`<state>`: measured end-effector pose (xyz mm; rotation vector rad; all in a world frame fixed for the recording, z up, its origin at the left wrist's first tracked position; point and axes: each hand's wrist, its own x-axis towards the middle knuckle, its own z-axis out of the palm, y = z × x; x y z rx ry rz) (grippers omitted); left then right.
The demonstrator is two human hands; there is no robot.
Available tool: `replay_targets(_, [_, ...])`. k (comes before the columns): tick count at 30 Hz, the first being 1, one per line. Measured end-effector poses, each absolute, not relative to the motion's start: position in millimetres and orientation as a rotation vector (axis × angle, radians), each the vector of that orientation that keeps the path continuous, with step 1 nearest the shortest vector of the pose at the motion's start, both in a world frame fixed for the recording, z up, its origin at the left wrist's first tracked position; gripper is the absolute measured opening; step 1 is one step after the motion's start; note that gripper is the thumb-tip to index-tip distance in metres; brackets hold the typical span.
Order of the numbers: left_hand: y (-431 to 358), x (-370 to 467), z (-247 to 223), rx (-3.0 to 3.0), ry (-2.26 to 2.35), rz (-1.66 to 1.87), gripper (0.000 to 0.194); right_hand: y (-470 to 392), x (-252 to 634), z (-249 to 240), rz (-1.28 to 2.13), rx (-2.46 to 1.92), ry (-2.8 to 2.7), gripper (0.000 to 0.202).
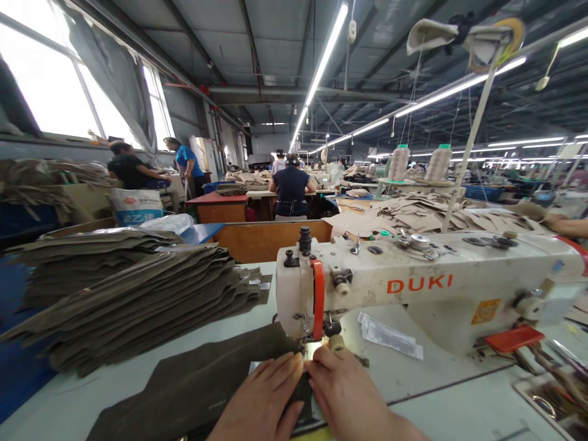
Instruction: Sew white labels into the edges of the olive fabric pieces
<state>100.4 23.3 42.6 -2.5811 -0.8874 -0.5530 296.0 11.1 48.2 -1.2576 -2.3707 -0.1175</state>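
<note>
A dark olive fabric piece (193,376) lies on the sewing machine's table, with its right end under the needle area of the white sewing machine (367,275). My left hand (269,398) rests on that cloth, fingers stretched out and pointing at the presser foot. Close beside it, my right hand (344,392) has bent fingers closed on the cloth's edge just in front of the needle. The two hands nearly touch at the fingertips. A small white label (254,366) shows partly beside my left hand. The exact stitching point is hidden behind my fingers.
Stacked olive fabric pieces (156,300) stand at the left. Printed white labels (390,335) lie on the machine bed. An open tray (551,392) of small items sits at the right edge. Thread cones (399,163) stand behind the machine. A person (291,187) sits ahead.
</note>
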Motion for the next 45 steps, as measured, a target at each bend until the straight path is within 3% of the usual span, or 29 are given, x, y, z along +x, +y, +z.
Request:
replay_targets(20, [16,105,47,-2.702,-1.052,-0.475,0.043,8,298,45,-0.084,-1.236,-2.372,0.015])
replay_targets(34, [32,110,59,-2.715,-1.160,-0.443,0.034,2,302,49,-0.098,-1.227,-2.335,0.012])
replay_targets(45, [-29,49,54,-2.565,-0.948,-0.437,0.064,-7,312,46,0.059,-1.003,-2.309,0.021])
